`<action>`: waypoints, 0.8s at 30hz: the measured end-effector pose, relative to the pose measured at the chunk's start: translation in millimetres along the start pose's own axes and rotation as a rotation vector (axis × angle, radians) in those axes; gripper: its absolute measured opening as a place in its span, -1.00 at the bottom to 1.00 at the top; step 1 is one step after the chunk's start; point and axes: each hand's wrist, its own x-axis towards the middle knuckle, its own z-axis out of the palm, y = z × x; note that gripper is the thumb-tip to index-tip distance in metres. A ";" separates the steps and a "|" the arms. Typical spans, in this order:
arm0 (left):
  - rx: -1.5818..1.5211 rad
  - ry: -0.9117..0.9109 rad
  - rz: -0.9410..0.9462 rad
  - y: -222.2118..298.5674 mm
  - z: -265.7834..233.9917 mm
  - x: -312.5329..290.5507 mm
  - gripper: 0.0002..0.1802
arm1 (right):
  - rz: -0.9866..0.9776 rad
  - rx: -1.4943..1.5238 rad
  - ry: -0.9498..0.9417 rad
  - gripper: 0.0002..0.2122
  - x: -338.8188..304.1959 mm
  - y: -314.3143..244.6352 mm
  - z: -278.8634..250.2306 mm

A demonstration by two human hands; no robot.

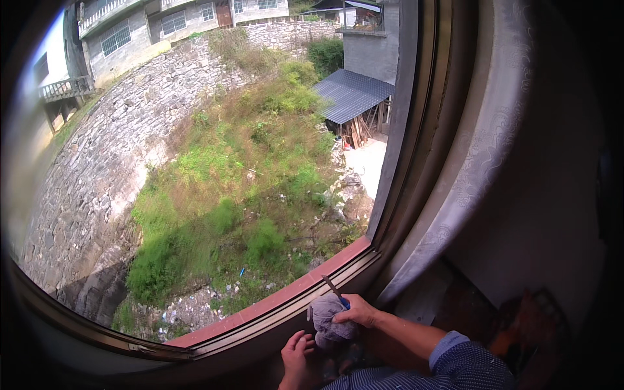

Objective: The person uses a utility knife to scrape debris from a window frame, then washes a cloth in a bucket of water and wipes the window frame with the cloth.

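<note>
My right hand (359, 312) is closed on a bunched grey-purple rag (333, 320) and on a thin tool (334, 288) with a blue handle and a narrow dark blade. The blade sticks up past the rag toward the window track (305, 290); whether it touches the track I cannot tell. My left hand (297, 356) is just left of the rag and a little nearer to me, its fingers loosely bent and apart, with nothing visible in them. The lower part of the rag hangs over a dark area below the sill.
The window opening has a reddish outer ledge (273, 300) and a metal frame (422, 123) on the right. Beside the frame hangs a pale patterned curtain (481, 156). Outside, well below, lie a weedy slope (240, 169) and a stone wall (117, 136). A latch (140, 348) sits at lower left.
</note>
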 end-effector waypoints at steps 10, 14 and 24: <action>0.284 -0.085 -0.338 -92.0 -56.3 -25.9 -0.71 | -0.087 -0.454 0.317 -0.57 52.3 24.8 -9.7; 0.169 -0.060 -0.324 -114.1 -62.3 -46.9 -0.83 | 0.099 -0.750 0.446 -0.42 76.5 51.4 -24.7; 0.856 -0.049 -0.412 -130.8 -86.6 -98.3 -0.59 | 0.263 -1.040 0.622 -0.40 121.5 88.0 -38.8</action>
